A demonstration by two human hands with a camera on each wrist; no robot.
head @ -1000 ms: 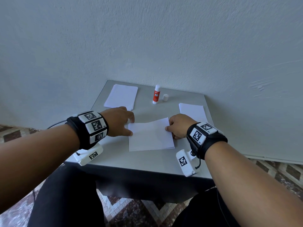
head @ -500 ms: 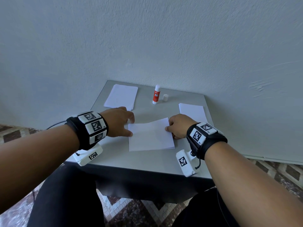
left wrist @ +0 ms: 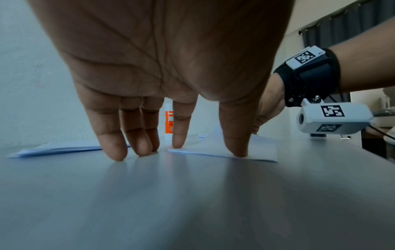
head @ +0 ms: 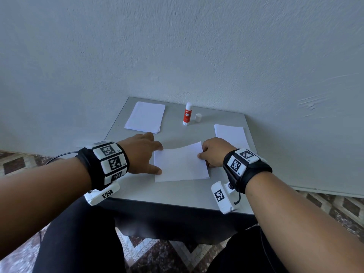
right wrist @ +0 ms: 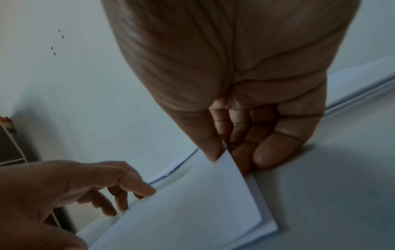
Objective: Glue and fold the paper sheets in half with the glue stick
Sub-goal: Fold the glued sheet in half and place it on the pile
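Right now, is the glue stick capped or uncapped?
Uncapped. The glue stick stands upright at the back of the table, and its white cap sits apart beside it.

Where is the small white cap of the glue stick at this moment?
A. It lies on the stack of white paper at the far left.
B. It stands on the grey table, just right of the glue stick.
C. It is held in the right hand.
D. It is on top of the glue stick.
B: in the head view the small white cap stands alone on the grey table, just right of the upright orange-and-white glue stick.
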